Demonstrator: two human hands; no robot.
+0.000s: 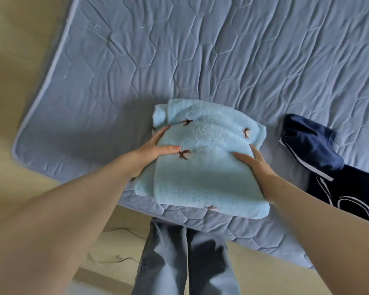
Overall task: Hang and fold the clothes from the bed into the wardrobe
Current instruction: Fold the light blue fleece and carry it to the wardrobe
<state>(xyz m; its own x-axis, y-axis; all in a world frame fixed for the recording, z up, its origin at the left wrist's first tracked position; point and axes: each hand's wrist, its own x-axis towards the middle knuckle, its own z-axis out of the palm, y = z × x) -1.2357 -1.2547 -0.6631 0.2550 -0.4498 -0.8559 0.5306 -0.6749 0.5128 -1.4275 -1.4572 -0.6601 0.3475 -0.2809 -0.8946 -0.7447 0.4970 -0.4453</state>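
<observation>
A folded light-blue fleece garment (pixel 207 162) with small brown embroidered marks lies at the near edge of the bed (pixel 179 60). My left hand (pixel 151 152) grips its left side, thumb on top and fingers tucked under the fold. My right hand (pixel 256 165) clasps its right side the same way. A dark navy garment (pixel 320 150) with white trim lies spread on the bed to the right, apart from both hands.
The bed carries a grey-blue quilted cover, its corner at the left (pixel 17 145). Beige floor (pixel 19 81) runs along the left and front, with a thin cable (pixel 124 231) on it. My legs in grey trousers (pixel 185 262) stand against the bed's near edge.
</observation>
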